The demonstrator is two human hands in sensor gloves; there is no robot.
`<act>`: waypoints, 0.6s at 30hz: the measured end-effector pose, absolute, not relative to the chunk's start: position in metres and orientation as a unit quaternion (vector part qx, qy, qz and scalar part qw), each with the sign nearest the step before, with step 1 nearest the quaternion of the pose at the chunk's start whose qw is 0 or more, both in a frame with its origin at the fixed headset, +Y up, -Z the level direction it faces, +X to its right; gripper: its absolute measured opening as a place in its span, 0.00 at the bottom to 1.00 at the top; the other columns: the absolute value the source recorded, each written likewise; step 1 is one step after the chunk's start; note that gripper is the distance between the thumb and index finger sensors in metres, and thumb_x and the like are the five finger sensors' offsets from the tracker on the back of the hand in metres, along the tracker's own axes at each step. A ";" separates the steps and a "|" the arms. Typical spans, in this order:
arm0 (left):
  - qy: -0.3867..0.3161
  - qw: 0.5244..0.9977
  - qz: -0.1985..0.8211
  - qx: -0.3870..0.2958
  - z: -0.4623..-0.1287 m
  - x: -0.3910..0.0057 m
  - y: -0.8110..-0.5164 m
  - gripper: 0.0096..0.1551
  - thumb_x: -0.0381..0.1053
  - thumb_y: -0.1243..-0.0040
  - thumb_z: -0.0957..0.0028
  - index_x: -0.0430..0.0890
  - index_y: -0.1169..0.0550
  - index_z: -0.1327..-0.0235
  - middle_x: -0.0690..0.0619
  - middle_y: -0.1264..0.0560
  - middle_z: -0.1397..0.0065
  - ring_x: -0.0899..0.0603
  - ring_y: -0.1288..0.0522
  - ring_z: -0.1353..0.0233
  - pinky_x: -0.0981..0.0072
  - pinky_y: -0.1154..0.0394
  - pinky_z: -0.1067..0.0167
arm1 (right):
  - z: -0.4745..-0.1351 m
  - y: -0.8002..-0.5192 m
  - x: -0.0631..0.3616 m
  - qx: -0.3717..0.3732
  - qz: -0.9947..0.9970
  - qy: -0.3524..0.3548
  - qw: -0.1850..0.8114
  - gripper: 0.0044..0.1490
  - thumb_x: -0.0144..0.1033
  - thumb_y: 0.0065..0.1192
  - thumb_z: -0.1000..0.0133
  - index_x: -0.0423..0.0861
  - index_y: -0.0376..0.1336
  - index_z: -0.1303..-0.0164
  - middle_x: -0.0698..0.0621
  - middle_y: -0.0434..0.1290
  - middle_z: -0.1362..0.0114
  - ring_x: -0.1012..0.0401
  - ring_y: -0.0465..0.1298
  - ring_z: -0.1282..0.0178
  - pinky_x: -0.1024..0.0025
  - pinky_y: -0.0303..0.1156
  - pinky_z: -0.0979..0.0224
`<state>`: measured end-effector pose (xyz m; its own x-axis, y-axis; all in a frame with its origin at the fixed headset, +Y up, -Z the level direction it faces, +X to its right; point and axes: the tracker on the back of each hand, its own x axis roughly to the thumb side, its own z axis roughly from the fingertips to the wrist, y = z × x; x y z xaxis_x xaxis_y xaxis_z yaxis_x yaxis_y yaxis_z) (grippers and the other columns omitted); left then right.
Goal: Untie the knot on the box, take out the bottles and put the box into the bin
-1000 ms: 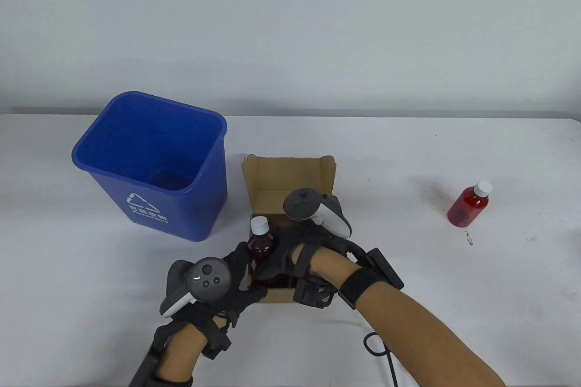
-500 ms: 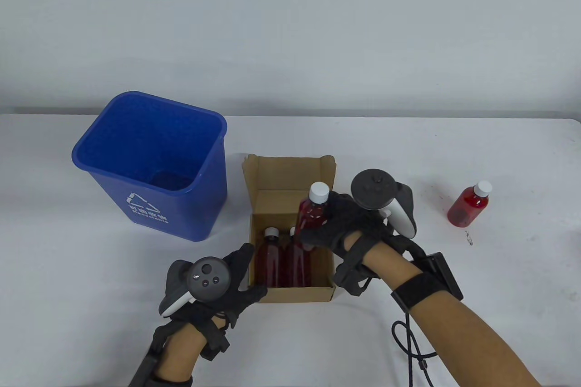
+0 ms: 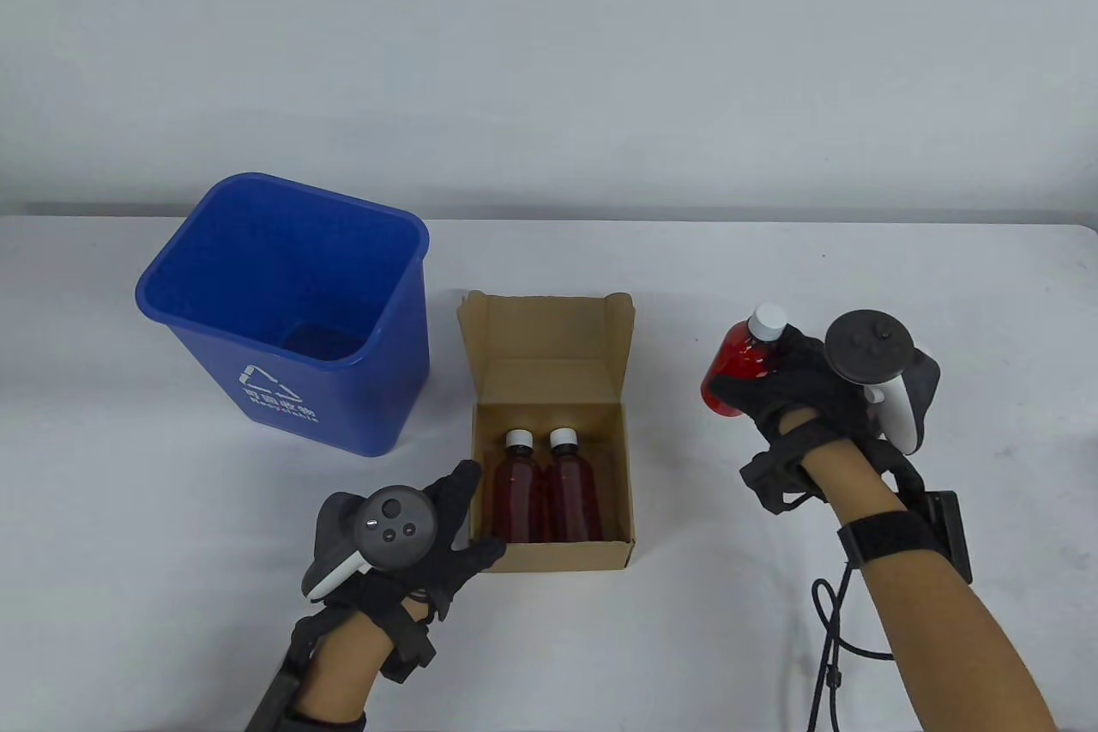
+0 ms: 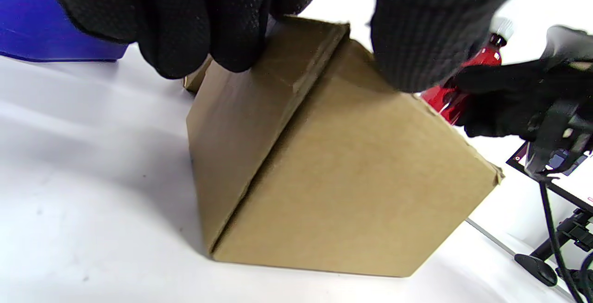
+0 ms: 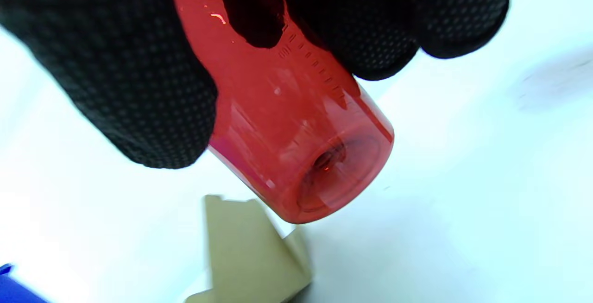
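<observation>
White table point(image 3: 772, 638): blue bin point(image 3: 283, 311), open cardboard box point(image 3: 549, 432) beside it

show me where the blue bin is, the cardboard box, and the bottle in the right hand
blue bin point(image 3: 339, 402), table view, front wall.
cardboard box point(image 3: 566, 556), table view, front wall.
held bottle point(image 3: 739, 359), table view, red body.

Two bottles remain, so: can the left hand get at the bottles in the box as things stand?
Probably yes: the box is open, both bottles lie uncovered, and the left hand already rests on its near corner.
</observation>
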<state>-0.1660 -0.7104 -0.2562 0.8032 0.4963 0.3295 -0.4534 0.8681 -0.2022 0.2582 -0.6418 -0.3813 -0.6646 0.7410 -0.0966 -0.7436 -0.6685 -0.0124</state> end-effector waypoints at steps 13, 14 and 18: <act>-0.189 0.947 0.254 -0.060 -0.257 -0.165 -0.711 0.56 0.64 0.35 0.51 0.39 0.45 0.19 0.36 0.33 0.24 0.23 0.29 0.29 0.29 0.33 0.34 | -0.404 -0.714 0.288 -0.135 0.929 -0.020 0.345 0.52 0.50 0.85 0.58 0.48 0.55 0.31 0.44 0.61 0.32 0.55 0.76 0.55 0.61 0.75 0.52; -0.189 0.947 0.254 -0.060 -0.257 -0.165 -0.711 0.56 0.64 0.35 0.51 0.39 0.45 0.19 0.36 0.33 0.24 0.23 0.29 0.29 0.29 0.33 0.34 | -0.406 -0.718 0.289 -0.140 0.929 -0.019 0.341 0.52 0.50 0.85 0.58 0.48 0.55 0.31 0.44 0.61 0.32 0.56 0.76 0.56 0.62 0.76 0.53; -0.190 0.946 0.254 -0.061 -0.257 -0.165 -0.711 0.56 0.64 0.35 0.51 0.39 0.45 0.19 0.36 0.33 0.24 0.23 0.29 0.29 0.29 0.33 0.34 | -0.410 -0.728 0.295 -0.159 0.927 -0.023 0.338 0.52 0.50 0.85 0.58 0.48 0.55 0.31 0.45 0.61 0.31 0.59 0.77 0.60 0.66 0.77 0.56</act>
<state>-0.1651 -0.7109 -0.2566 0.7990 0.5032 0.3292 -0.4567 0.8639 -0.2121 0.2948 -0.7278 -0.4104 -0.7207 0.6344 -0.2794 -0.6198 -0.7702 -0.1502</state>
